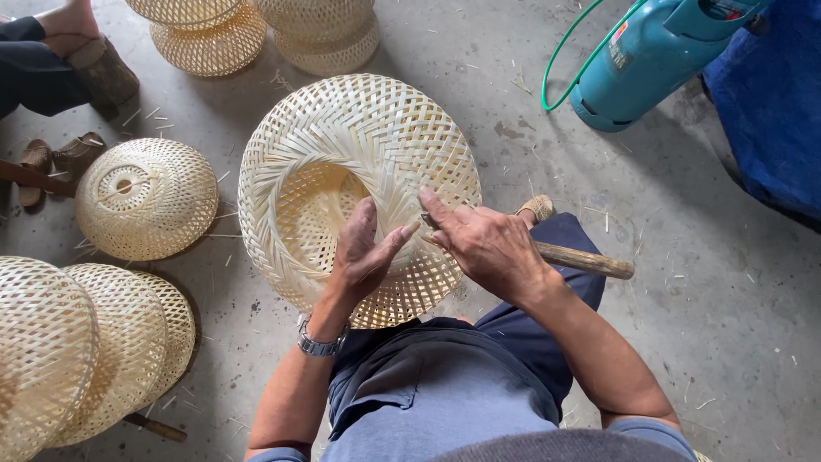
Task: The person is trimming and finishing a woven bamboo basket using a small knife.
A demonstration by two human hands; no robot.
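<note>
A round woven bamboo basket (342, 137) rests on my lap, its hollow side turned toward me. My left hand (363, 252) lies flat against the basket's inner rim with the fingers together and the thumb out. My right hand (487, 244) grips a wooden-handled tool (586, 261) whose tip meets the basket's weave beside the left thumb. The handle sticks out to the right over my knee. A metal watch (319, 344) sits on my left wrist.
Several finished woven baskets lie on the concrete floor: one (145, 198) at left, a stack (77, 351) at lower left, more (256, 30) at the top. A teal gas cylinder (650, 56) with a green hose lies upper right beside blue fabric (774, 103). Another person's foot (64, 26) is upper left.
</note>
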